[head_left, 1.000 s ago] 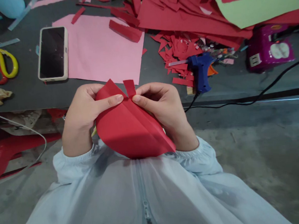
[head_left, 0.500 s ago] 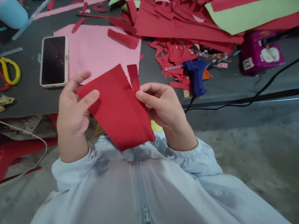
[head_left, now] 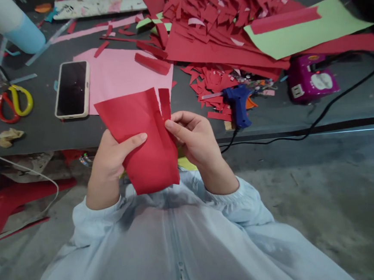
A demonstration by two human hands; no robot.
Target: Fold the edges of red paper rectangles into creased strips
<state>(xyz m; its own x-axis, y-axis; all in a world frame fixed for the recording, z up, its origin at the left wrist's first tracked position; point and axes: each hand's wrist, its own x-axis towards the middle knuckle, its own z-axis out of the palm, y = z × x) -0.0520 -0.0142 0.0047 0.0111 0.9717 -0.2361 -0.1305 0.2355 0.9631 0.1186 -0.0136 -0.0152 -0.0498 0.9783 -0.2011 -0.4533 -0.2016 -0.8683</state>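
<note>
A red paper sheet is held above my lap, near the table's front edge. My left hand grips its left side, thumb on top and the other fingers hidden beneath. My right hand pinches the right side, where a narrow strip is partly torn from the sheet, with a gap at the top. A pink sheet lies on the table just beyond, with a phone at its left edge.
Scissors and a blue-white bottle are at the left. Red scraps, a blue glue gun, a purple box with a black cable and a green sheet lie to the right. A red stool stands below left.
My left hand has moved right and inward, its thumb now farther onto the red sheet. The sheet has turned slightly more upright. The table items appear lower in view.
</note>
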